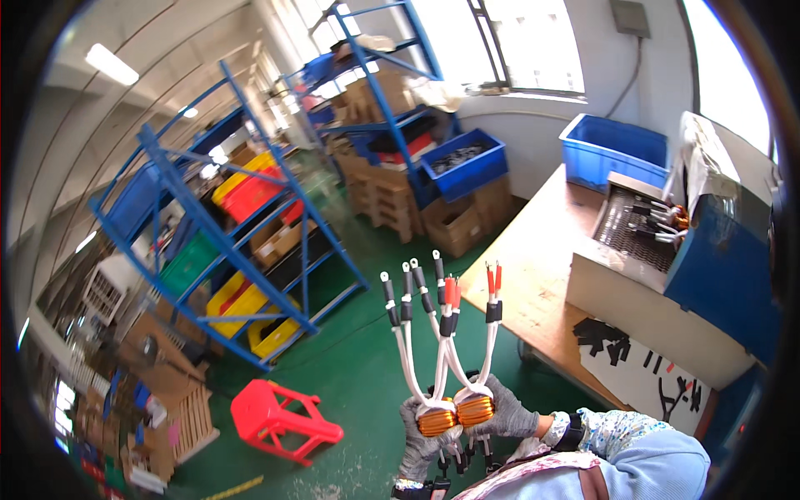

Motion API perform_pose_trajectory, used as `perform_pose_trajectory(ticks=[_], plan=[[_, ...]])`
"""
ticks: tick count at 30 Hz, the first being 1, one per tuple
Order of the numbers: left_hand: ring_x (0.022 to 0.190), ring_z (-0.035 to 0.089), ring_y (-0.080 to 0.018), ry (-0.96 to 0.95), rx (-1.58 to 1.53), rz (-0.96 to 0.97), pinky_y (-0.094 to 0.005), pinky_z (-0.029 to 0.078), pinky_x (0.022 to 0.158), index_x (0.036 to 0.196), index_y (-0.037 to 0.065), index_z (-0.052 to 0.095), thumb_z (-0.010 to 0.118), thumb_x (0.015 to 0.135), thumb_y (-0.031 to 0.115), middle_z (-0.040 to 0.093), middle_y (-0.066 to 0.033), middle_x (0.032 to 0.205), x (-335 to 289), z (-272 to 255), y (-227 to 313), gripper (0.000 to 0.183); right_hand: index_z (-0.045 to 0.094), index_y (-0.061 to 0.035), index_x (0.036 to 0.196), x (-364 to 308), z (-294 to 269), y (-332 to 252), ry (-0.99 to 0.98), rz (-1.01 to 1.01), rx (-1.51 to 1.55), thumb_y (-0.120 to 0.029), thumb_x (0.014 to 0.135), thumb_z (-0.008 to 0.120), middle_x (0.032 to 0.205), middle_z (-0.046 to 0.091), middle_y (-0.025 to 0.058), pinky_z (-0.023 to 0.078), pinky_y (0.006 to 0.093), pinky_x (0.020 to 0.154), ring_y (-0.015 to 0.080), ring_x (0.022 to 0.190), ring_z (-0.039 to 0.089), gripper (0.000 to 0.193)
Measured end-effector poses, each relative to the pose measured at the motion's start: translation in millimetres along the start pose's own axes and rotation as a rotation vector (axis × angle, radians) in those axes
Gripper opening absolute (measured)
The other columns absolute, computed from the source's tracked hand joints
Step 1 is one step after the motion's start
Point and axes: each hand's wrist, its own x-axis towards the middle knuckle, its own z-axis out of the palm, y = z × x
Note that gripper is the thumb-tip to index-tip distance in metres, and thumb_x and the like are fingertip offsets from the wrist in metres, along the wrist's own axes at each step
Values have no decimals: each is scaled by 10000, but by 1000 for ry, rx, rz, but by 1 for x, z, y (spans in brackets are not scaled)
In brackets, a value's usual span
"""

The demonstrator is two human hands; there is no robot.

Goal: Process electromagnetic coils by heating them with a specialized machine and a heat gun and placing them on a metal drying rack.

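My left hand (418,450), in a grey glove, is closed around a copper-wound coil (437,422). Beside it my right hand (512,413), gloved the same way, grips a second copper-wound coil (476,409). The two coils sit side by side, nearly touching. White leads (407,354) rise from them, spreading upward, with black sleeves and metal ring ends. Some tips carry red sleeves (498,278). More black-sleeved leads hang below the hands, partly hidden by gloves and sleeves.
On the wooden table (533,242) at right stands a blue machine (721,267) with a mesh conveyor (637,225) bearing more coils. Black sleeve pieces (602,337) lie on its near side. A blue bin (617,150) stands behind. A red stool (279,421) and blue racks (200,225) are leftward.
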Motion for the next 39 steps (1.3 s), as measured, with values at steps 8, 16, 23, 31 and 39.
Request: perform_pose_trajectory(ticks=[8,16,23,31,39], plan=[[968,531,-175,-260,97,-239,-315,484,837,1146,56,356,832,620,257,483,-85,1058,175,31,-63,738,368,-61,1185,80,-100,51,437,187,71,-140,568,857,1109,507,74,435,319,910,164,1029,510,791],[941,552,-188,-435,182,-420,-316,484,817,1119,39,448,829,609,187,536,-93,1026,331,50,-168,653,322,-52,1200,164,-207,133,557,356,201,-173,593,841,1124,486,97,430,320,921,191,1059,500,808],[932,554,-205,-476,219,-514,-319,476,822,1131,18,457,830,565,170,547,-102,1022,420,82,-211,695,283,-19,1177,209,-270,167,579,365,212,-180,594,842,1122,472,115,456,322,886,208,1059,492,824],[1054,485,-297,-651,710,-318,-378,413,914,1323,37,303,830,570,312,468,-188,1153,443,98,-234,959,575,-52,1072,219,-300,151,492,304,-29,-217,624,792,983,610,98,469,324,822,198,891,569,525],[1221,189,-423,-803,928,-96,-525,202,1035,1325,156,351,799,449,601,118,-218,1328,404,101,-241,1080,500,-82,1176,187,-385,130,1350,860,-568,-238,723,619,1024,613,184,461,419,833,366,930,590,494]])
